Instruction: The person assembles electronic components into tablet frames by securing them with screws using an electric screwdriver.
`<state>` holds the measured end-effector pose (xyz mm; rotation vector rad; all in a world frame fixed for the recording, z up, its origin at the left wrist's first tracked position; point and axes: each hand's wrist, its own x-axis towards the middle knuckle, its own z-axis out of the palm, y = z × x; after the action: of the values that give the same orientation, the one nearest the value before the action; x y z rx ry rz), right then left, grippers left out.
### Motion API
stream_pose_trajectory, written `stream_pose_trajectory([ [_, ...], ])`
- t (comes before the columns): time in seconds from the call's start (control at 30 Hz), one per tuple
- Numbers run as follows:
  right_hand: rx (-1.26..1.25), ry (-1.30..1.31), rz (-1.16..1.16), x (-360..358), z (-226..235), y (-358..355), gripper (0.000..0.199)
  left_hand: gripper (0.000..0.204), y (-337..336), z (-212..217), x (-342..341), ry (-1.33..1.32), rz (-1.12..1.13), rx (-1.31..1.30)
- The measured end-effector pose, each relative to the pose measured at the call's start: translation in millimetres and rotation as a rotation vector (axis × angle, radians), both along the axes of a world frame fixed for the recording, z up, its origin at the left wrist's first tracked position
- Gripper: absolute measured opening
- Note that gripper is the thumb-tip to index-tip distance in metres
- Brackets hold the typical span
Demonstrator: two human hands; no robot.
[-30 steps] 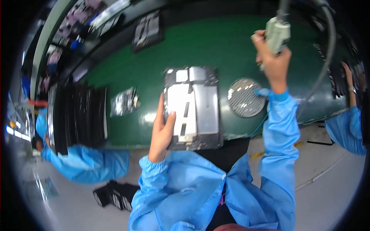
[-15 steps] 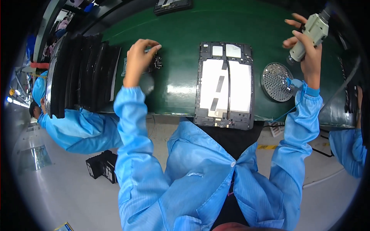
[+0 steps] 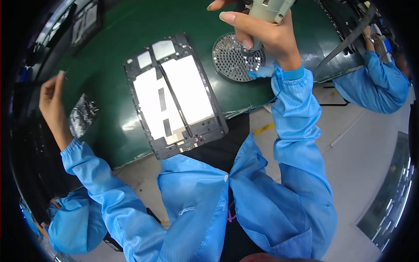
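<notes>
My left hand [image 3: 53, 105] is raised at the left, thumb and fingertips pinched together; whatever they hold is too small to make out. Close beside it lies a clear plastic bag [image 3: 83, 115] with small dark parts. An opened tablet [image 3: 187, 89] lies slanted at the near edge of the green table, its white battery panels and black frame facing up. In my right hand [image 3: 277, 39] is a pale grey electric screwdriver [image 3: 267, 12], gripped around its body. Its lower end is over a round, perforated metal screw tray [image 3: 227, 61]; my hand partly hides the tip.
Dark flat panels stand in a row [image 3: 35, 153] at the left. Another tablet [image 3: 85, 24] lies at the far left. A blue cord [image 3: 257, 107] hangs from my right wrist strap. A grey cable [image 3: 345, 43] crosses the right side. Co-workers in blue sleeves [image 3: 371, 83] sit on both sides.
The view has turned, shifting the tablet and tray leftward. My right hand has brought the screwdriver down over the screw tray. My left hand has moved off the bag, fingers still pinched.
</notes>
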<state>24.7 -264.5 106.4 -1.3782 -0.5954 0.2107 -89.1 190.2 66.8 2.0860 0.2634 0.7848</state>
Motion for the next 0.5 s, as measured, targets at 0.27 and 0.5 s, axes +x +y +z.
stream_pose_trajectory([
  [0.27,0.098,-0.261,0.151,-3,-42,13,0.023,0.023,-121,-65,45,-0.363,-0.091,0.128],
  [0.5,0.129,0.035,0.108,-18,-30,20,0.039,0.025,-130,-67,38,-0.185,-0.006,-0.045],
])
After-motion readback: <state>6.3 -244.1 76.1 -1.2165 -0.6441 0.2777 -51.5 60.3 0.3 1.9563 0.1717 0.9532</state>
